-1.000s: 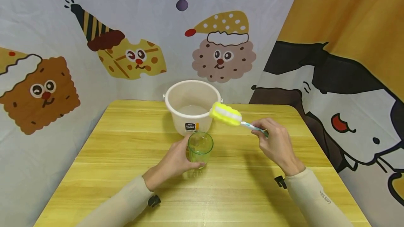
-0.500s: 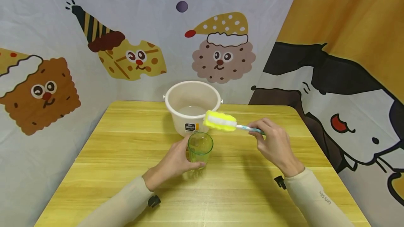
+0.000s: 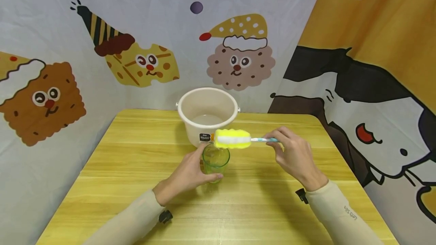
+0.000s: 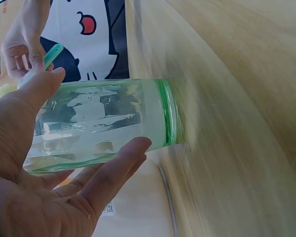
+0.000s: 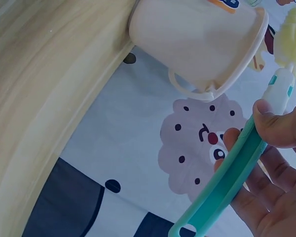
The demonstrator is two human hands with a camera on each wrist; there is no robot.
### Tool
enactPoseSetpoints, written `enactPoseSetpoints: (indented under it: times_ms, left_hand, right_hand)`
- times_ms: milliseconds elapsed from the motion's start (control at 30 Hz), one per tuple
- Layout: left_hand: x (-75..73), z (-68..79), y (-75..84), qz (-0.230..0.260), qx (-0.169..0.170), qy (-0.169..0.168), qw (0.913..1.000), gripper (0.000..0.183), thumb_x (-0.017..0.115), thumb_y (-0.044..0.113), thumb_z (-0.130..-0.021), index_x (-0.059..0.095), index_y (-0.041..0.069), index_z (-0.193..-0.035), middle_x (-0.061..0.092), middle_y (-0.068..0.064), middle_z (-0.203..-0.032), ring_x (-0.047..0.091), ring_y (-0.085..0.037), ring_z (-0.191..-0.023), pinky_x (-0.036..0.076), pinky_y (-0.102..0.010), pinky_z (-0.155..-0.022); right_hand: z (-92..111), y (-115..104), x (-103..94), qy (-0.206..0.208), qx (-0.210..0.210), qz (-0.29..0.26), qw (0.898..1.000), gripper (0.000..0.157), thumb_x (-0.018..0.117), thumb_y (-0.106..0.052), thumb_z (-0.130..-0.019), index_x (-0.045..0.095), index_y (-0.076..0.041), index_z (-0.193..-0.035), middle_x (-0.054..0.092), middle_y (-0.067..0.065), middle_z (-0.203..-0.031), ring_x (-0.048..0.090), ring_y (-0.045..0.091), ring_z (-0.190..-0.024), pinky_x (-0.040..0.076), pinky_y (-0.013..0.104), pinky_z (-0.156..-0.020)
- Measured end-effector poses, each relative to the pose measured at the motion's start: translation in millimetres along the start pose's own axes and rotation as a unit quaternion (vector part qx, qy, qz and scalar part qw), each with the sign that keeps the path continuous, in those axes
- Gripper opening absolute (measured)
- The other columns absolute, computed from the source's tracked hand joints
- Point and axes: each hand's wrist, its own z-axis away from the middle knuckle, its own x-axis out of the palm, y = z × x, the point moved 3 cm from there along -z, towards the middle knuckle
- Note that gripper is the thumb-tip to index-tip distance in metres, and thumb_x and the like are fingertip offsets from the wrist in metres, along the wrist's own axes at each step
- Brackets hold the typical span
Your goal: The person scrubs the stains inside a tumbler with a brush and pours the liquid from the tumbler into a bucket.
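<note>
A clear green drinking glass (image 3: 216,163) stands upright on the table, and my left hand (image 3: 189,173) holds it, thumb in front and fingers on the far left side. In the left wrist view the glass (image 4: 103,121) sits between thumb and fingers, its base on the wood. My right hand (image 3: 294,156) pinches the handle of a sponge bottle brush (image 3: 233,139). The yellow and white sponge head points left, level, just above the glass's far rim. The right wrist view shows the brush's green and white handle (image 5: 227,173) between thumb and fingers.
A cream bucket (image 3: 195,133) stands on the wooden table (image 3: 136,146) just behind the glass. Some liquid seems to lie at its bottom. A cartoon-printed cloth (image 3: 153,10) hangs behind the table's back edge.
My right hand has swung the brush head left and down, from beside the bucket's rim to just over the glass, and the brush has levelled out. The left hand and glass have stayed put.
</note>
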Motion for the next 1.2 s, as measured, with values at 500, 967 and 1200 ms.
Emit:
enactPoseSetpoints:
  times_ms: [500, 967, 1200]
  left_hand:
    - [0.5, -1.1, -0.3, -0.010, 0.018, 0.007, 0.9998, 0.106, 0.108, 0.038, -0.086, 0.048, 0.018, -0.171, 0.077, -0.013, -0.153, 0.079, -0.033, -0.135, 0.066, -0.056, -0.114]
    - [0.3, -0.4, 0.8, -0.007, 0.017, 0.003, 0.9998, 0.103, 0.109, 0.033, -0.084, 0.050, 0.018, -0.168, 0.078, -0.010, -0.152, 0.078, -0.031, -0.137, 0.065, -0.055, -0.116]
    - [-0.4, -0.2, 2.2, -0.004, 0.013, 0.003, 0.9999, 0.106, 0.109, 0.033, -0.084, 0.048, 0.018, -0.170, 0.077, -0.012, -0.154, 0.077, -0.033, -0.139, 0.064, -0.057, -0.118]
  right_hand:
    - [-11, -8, -6.2, 0.009, -0.052, 0.015, 0.998, 0.031, 0.099, 0.003, -0.088, 0.087, -0.016, -0.109, 0.078, 0.004, -0.107, 0.061, 0.013, -0.067, 0.044, 0.025, -0.048]
    - [-25, -16, -12.5, 0.015, -0.089, 0.028, 0.996, 0.033, 0.093, 0.010, -0.090, 0.087, -0.015, -0.110, 0.079, 0.008, -0.108, 0.076, 0.030, -0.087, 0.060, 0.045, -0.061]
    - [-31, -21, -15.7, 0.012, -0.099, 0.041, 0.994, 0.035, 0.083, 0.015, -0.093, 0.088, -0.015, -0.109, 0.078, 0.008, -0.107, 0.078, 0.033, -0.094, 0.066, 0.047, -0.073]
